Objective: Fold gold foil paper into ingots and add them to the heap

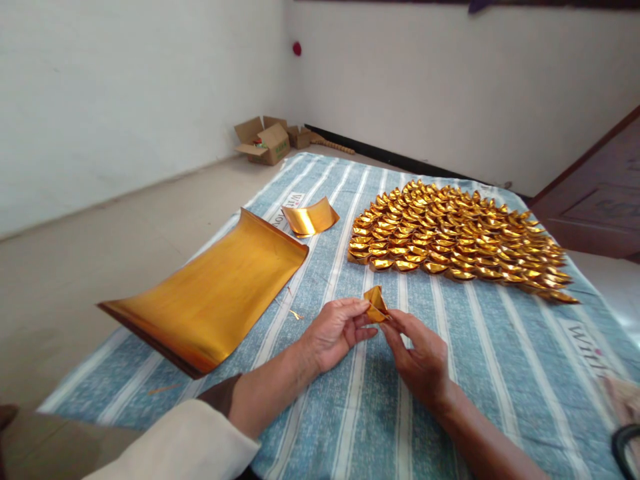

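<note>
A small piece of gold foil paper [376, 305], partly folded with a pointed top, is held up between both hands over the striped cloth. My left hand [336, 333] pinches its left side between thumb and fingers. On the right and lower edge, my right hand [419, 353] grips it with thumb and fingertips. Beyond my hands to the right stand many folded gold paper ingots [450, 233] in close rows. Left of my hands lies a large curled stack of gold foil sheets [215, 287], with a smaller curved stack of gold paper [311, 218] behind it.
A blue and white striped cloth [320, 400] covers the work surface. Thin gold scraps [296, 315] lie beside the large stack. Open cardboard boxes [270, 143] stand on the floor near the wall. A dark curved object [625, 443] shows at the lower right edge.
</note>
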Demonstrator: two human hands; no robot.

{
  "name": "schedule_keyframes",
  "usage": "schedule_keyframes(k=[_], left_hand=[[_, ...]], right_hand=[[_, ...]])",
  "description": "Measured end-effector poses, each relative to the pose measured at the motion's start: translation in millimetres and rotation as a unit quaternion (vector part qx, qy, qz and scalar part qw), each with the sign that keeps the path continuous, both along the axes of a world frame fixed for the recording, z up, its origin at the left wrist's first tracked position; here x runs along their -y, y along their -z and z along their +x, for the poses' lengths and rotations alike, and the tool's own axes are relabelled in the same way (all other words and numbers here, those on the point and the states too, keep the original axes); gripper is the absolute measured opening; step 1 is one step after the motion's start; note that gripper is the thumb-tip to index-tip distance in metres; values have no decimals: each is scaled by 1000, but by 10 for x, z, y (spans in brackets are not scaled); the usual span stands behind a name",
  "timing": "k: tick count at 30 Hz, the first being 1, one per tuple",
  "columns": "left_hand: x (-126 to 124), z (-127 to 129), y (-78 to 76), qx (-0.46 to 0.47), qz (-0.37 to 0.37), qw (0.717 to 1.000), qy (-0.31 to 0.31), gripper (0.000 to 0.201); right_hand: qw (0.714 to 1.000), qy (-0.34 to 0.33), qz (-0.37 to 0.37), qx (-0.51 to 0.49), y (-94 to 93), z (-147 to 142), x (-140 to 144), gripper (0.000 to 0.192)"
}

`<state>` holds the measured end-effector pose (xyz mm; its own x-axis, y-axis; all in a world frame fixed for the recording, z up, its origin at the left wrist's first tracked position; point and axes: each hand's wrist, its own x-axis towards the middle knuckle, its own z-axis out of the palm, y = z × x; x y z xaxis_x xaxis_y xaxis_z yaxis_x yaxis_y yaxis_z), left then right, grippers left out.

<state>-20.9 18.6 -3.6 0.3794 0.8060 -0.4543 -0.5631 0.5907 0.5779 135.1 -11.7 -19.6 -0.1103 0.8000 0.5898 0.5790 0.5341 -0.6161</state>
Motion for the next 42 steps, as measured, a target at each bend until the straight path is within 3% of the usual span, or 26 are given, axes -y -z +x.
schedule_keyframes(k=[7,15,19,30,42], left_hand=[[16,15,-60,-13,9,1000,8,11],[21,21,24,30,47,998,13,11],[23,34,43,-2,58,998,1,15],[35,39,13,-16,59,998,13,17],[43,64,-14,-2,85,996,13,20]], right_hand=[[999,0,-36,-23,31,9,13,20],[985,15,-105,-135,-49,-13,22,13],[977,8,-126,-169,-80,-9,9,12],[984,-6,-84,-157,-69,-13,12,13],[998,8,4,-61,-96,-18,17,8]])
